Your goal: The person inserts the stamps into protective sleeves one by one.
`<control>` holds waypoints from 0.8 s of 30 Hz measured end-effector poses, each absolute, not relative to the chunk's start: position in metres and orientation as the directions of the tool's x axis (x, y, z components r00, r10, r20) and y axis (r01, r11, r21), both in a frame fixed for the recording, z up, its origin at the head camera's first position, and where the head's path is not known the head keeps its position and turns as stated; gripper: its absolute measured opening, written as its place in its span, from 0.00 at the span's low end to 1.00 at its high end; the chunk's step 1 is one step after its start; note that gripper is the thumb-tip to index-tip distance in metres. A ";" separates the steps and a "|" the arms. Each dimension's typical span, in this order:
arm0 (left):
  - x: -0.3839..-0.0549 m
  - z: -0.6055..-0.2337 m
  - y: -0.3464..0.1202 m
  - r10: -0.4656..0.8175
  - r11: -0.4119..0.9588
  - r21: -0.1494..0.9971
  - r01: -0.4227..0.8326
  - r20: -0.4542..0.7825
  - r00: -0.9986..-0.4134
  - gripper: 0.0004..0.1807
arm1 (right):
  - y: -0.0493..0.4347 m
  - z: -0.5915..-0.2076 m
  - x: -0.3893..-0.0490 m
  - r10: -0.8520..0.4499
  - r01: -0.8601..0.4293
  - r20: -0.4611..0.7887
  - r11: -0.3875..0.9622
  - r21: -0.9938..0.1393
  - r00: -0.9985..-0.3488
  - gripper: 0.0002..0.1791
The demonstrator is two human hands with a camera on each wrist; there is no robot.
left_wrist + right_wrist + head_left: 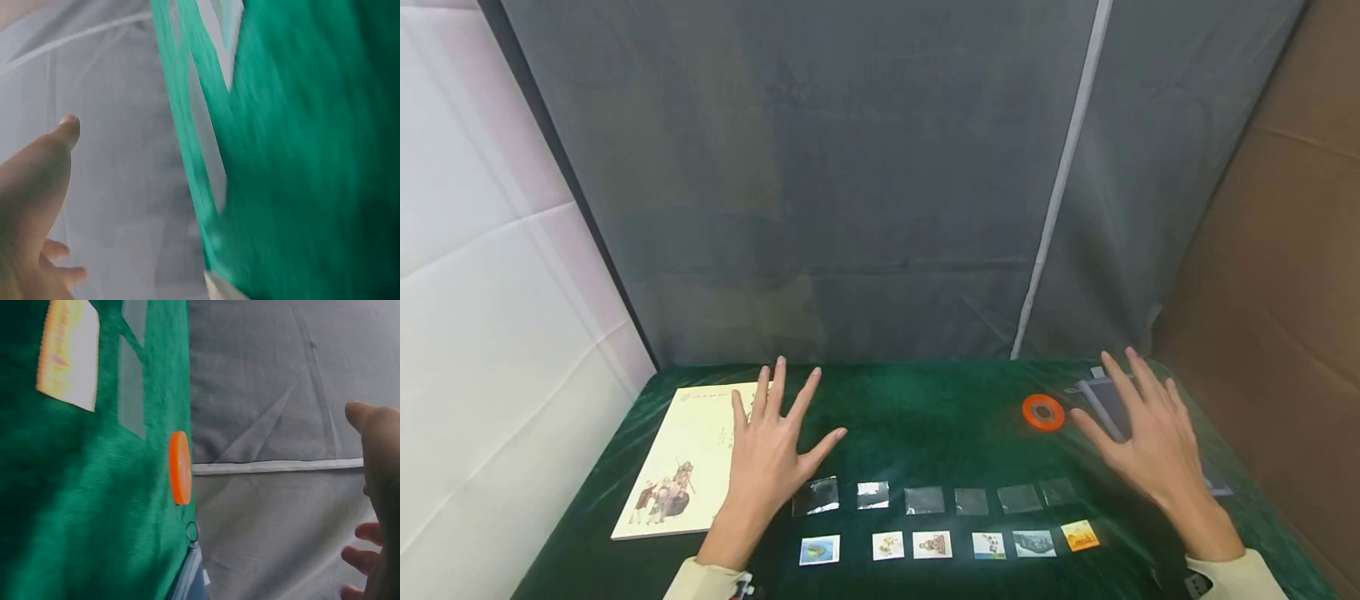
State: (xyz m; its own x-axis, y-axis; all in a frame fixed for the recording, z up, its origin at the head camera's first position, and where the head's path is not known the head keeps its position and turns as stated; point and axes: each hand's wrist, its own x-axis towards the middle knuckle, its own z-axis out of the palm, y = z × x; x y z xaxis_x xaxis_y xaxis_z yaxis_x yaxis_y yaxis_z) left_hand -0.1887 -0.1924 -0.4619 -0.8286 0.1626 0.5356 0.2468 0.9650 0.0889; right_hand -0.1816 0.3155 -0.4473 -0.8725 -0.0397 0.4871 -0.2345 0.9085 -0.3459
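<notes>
My left hand (pixel 767 458) is held with fingers spread, in front of the right part of a cream book (pixel 688 442) with printed figures. On the right, my right hand (pixel 1157 450) is spread likewise, partly covering a grey zip pouch (pixel 1105 400). Both hands hold nothing. Between them lie several small clear sleeves (pixel 924 501) in a row, and nearer the front a row of small stamp-like picture cards, among them a yellow-orange one (pixel 1080 536) and a blue one (pixel 819 550). An orange ring-shaped roll (pixel 1032 412) lies left of my right fingertips.
Dark green cloth (pixel 917 425) covers the table. A grey curtain (pixel 887 208) with a pale strip hangs behind it. White cloth (pixel 497 250) bounds the left side, and a brown panel (pixel 1277 292) the right.
</notes>
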 end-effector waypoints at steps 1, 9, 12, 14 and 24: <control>-0.188 -0.462 -0.187 0.172 0.961 0.095 0.261 0.533 -0.829 0.55 | 0.316 -0.448 -0.178 -0.037 -0.240 0.480 0.898 -0.369 -0.877 0.52; -0.179 -0.461 -0.133 0.271 0.870 0.238 0.432 0.501 -0.822 0.39 | 0.324 -0.472 -0.157 -0.166 -0.355 0.404 0.817 -0.454 -0.899 0.41; -0.179 -0.466 -0.109 0.312 0.816 0.314 0.486 0.469 -0.826 0.32 | 0.327 -0.487 -0.156 -0.242 -0.407 0.361 0.763 -0.502 -0.901 0.30; -0.179 -0.469 -0.094 0.351 0.777 0.361 0.515 0.430 -0.831 0.28 | 0.330 -0.494 -0.153 -0.288 -0.415 0.304 0.714 -0.564 -0.908 0.21; -0.179 -0.479 -0.027 0.545 0.598 0.544 0.589 0.263 -0.796 0.20 | 0.346 -0.506 -0.135 -0.478 -0.234 -0.052 0.518 -0.822 -0.877 0.06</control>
State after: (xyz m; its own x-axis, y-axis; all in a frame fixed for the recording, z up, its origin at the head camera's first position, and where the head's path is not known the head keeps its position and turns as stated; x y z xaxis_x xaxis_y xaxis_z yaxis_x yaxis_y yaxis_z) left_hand -0.1788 -0.0266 -0.4792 -0.7964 0.5447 0.2628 0.5885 0.5979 0.5441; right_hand -0.1350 0.3461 -0.5064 -0.8770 -0.4778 -0.0516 -0.2341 0.5185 -0.8224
